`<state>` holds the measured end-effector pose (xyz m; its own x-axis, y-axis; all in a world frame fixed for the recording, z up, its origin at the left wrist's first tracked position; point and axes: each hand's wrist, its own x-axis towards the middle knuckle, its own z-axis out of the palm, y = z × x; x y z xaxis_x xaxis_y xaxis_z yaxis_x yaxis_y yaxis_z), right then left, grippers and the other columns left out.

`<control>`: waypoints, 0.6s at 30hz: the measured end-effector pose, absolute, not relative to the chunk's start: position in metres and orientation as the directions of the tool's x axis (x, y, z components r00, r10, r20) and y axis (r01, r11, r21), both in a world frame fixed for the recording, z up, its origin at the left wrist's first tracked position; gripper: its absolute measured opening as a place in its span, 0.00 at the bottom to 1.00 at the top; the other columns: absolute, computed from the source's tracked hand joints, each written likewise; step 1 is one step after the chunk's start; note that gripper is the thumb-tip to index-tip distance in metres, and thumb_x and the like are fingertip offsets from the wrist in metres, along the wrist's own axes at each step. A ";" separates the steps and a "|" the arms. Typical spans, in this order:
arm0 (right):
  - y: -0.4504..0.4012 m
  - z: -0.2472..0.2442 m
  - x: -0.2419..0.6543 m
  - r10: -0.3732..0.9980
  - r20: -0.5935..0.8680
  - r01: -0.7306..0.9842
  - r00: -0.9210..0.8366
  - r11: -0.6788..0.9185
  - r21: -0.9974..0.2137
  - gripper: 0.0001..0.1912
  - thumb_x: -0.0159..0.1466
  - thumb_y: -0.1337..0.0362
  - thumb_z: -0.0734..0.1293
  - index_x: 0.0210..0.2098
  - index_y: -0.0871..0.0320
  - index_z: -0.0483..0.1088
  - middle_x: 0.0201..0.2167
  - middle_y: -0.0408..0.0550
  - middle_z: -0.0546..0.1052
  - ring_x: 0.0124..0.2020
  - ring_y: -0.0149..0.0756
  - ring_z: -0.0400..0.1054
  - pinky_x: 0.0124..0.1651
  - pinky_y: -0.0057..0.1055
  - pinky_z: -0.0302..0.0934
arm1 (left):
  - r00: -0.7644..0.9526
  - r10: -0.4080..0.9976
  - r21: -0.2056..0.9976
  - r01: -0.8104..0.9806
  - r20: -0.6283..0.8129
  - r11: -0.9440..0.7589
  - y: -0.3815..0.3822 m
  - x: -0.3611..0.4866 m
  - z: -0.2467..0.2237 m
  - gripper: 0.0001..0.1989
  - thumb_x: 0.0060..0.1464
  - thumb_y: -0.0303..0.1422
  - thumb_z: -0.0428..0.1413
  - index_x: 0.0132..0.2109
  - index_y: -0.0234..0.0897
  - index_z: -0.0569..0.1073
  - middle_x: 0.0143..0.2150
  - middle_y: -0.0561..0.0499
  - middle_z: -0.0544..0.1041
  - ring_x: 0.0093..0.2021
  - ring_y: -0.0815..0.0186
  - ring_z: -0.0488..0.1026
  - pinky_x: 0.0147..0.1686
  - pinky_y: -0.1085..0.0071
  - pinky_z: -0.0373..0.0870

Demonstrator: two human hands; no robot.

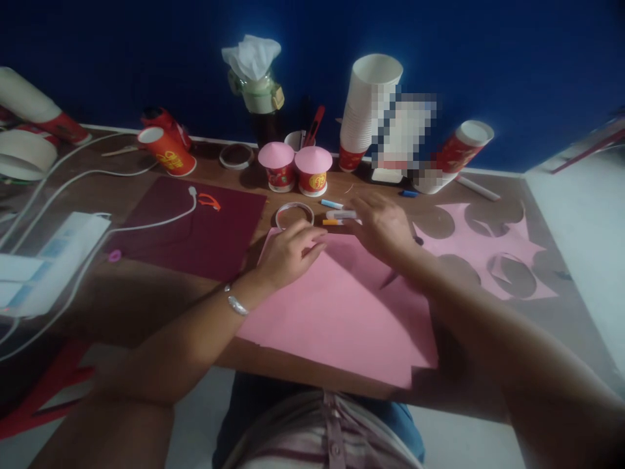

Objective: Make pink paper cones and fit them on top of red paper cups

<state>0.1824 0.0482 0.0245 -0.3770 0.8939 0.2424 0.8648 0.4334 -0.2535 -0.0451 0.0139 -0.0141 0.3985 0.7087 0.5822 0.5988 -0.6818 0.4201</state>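
A large sheet of pink paper [332, 312] lies in front of me on the brown table. My left hand [293, 251] rests on its upper left edge, fingers slightly bent, thumb apart, holding nothing visible. Beyond the sheet my right hand [381, 225] is over the right ends of several pens, among them an orange-and-white one [334, 222] and a light blue one [332, 204]. Its fingertips are blurred and partly hidden, so a grip cannot be made out. A dark pointed blade [389, 280], perhaps of scissors, shows on the paper beneath my right forearm.
Two red cups [280, 177] with pink paper cones [313, 160] stand behind a tape roll [294, 216]. Cut pink scraps [478, 244] lie right; a stack of paper cups [366, 104] stands behind. Left are a maroon sheet [190, 228], white cable and power strip [58, 260].
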 end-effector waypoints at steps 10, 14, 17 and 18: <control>0.007 0.018 0.191 0.931 -0.046 0.035 -0.363 -0.036 -0.999 0.22 0.63 0.47 0.76 0.46 0.59 0.79 0.29 0.44 0.78 0.26 0.31 0.68 0.29 0.29 0.63 | 0.485 0.705 0.477 0.521 0.517 -0.708 0.013 -0.044 -0.015 0.18 0.68 0.44 0.58 0.56 0.36 0.76 0.48 0.45 0.84 0.45 0.63 0.83 0.45 0.68 0.79; 0.010 0.016 0.195 0.928 -0.066 0.132 -0.366 -0.019 -0.991 0.22 0.61 0.48 0.78 0.43 0.60 0.81 0.22 0.39 0.71 0.22 0.27 0.63 0.26 0.27 0.58 | 0.548 0.639 0.375 0.523 0.540 -0.766 0.011 -0.042 -0.015 0.18 0.69 0.42 0.57 0.57 0.33 0.75 0.48 0.44 0.85 0.46 0.62 0.84 0.44 0.67 0.81; 0.010 0.014 0.197 0.931 -0.031 0.152 -0.365 0.027 -0.988 0.23 0.62 0.46 0.77 0.43 0.60 0.81 0.21 0.39 0.71 0.21 0.27 0.62 0.25 0.28 0.58 | 0.567 0.616 0.331 0.529 0.548 -0.782 0.011 -0.041 -0.014 0.17 0.70 0.41 0.57 0.56 0.33 0.75 0.48 0.43 0.85 0.47 0.61 0.85 0.44 0.67 0.81; 0.009 0.014 0.196 0.932 -0.013 0.145 -0.362 0.042 -0.989 0.23 0.62 0.46 0.77 0.43 0.60 0.81 0.21 0.39 0.71 0.21 0.27 0.62 0.25 0.28 0.58 | 0.571 0.612 0.327 0.527 0.548 -0.784 0.010 -0.040 -0.013 0.16 0.70 0.41 0.56 0.56 0.33 0.75 0.47 0.43 0.85 0.47 0.61 0.85 0.44 0.68 0.81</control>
